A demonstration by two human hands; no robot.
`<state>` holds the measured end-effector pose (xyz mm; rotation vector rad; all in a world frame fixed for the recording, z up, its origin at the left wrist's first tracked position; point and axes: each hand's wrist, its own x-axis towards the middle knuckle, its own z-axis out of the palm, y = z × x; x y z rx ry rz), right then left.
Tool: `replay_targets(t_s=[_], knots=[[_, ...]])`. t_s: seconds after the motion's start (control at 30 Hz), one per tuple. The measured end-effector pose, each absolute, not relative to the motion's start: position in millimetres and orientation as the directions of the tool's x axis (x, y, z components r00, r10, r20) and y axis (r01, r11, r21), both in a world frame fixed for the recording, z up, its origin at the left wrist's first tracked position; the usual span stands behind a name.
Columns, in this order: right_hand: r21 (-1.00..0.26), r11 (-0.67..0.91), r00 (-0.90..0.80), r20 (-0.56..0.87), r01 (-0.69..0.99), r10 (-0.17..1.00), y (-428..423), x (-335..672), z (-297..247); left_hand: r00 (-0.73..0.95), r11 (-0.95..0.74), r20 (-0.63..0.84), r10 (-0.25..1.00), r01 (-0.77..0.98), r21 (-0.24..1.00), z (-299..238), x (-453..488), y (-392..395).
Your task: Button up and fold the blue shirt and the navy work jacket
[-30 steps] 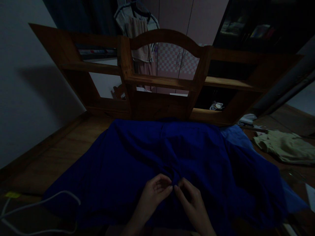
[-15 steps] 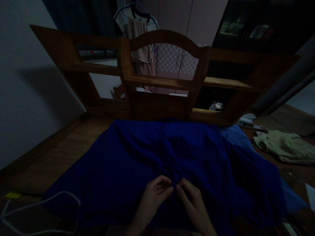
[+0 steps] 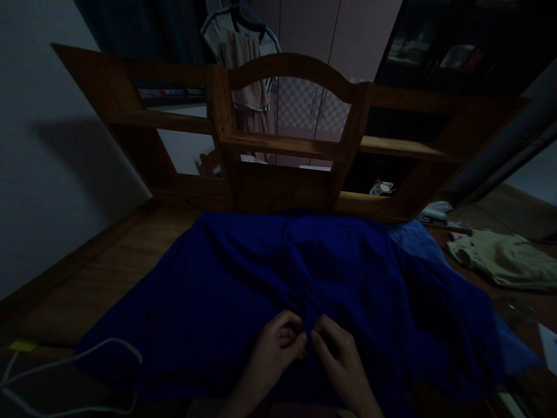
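Observation:
A dark blue garment (image 3: pixel 235 273) lies spread over the desk, its cloth creased along the middle and its sides reaching out left and right. Near its centre line, my left hand (image 3: pixel 281 342) has its thumb and fingers curled together on the cloth. Just opposite, my right hand (image 3: pixel 337 345) pinches the same fold between thumb and fingertips. The two sets of fingertips are only a small gap apart. Dim light hides any small detail, such as a button, between them.
A wooden shelf unit (image 3: pixel 289 148) rises behind the garment. A white cable (image 3: pixel 104 343) loops at the lower left. On the right lie lighter blue cloth (image 3: pixel 413 241), a pale yellow-green garment (image 3: pixel 500 258) and a clear glass-like object (image 3: pixel 517 310).
My left thumb and fingers have shifted slightly at the fold. My right hand keeps nearly the same place, and the garment looks unchanged.

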<state>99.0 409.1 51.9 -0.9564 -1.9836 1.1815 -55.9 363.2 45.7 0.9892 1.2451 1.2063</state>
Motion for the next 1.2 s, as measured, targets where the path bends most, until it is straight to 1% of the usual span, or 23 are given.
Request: replay_targets(t_s=[0.23,0.37,1.2], knots=[[-0.902,0.33,-0.529,0.143,0.278,0.836,407.9,97.0,52.5,-0.059,0.141,-0.146,0.988,-0.085,0.986,45.5,-55.0,360.3],[-0.9,0.319,-0.521,0.126,0.299,0.844,407.4,95.3,51.2,-0.081,0.14,-0.148,0.986,-0.097,0.985,41.3,-54.7,360.7],[-0.888,0.311,-0.525,0.095,0.338,0.846,406.6,94.3,48.0,-0.059,0.117,-0.122,0.991,-0.092,0.989,42.9,-56.9,359.7]])
